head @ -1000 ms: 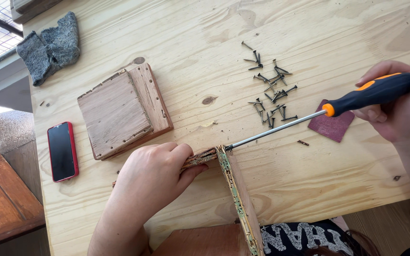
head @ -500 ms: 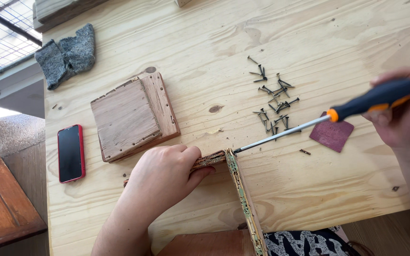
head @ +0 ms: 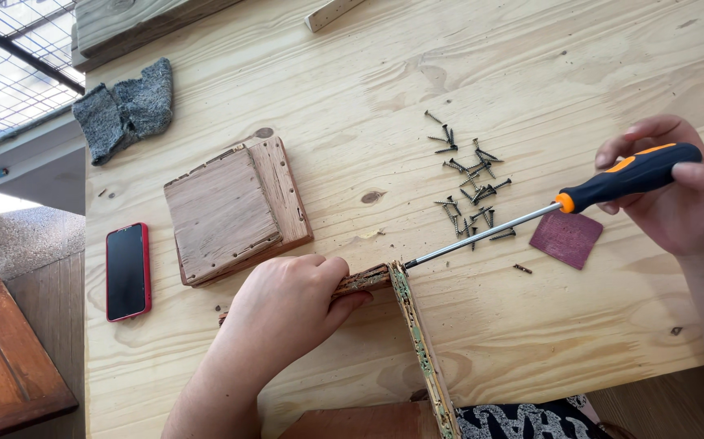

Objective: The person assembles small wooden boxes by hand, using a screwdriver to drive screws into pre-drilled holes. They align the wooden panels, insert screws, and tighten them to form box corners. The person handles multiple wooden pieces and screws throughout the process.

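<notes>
My left hand [head: 287,313] presses down on a worn wooden strip [head: 361,280] lying on the plywood table [head: 579,333]. At a corner this strip meets a second, paint-flecked strip [head: 421,349] that runs toward me. My right hand [head: 685,195] grips the black and orange handle of a screwdriver [head: 624,176]. The metal shaft slants down to the left, and its tip touches the corner joint where the two strips meet.
A pile of several dark screws [head: 467,183] lies beyond the shaft. A dark red sandpaper square [head: 566,238] sits by my right hand. A reddish wooden block [head: 234,211], a red phone [head: 127,271] and a grey cloth [head: 124,110] lie to the left.
The view has shifted slightly. My left hand stays on the strip. My right hand holds the screwdriver at the corner joint with its handle raised a little.
</notes>
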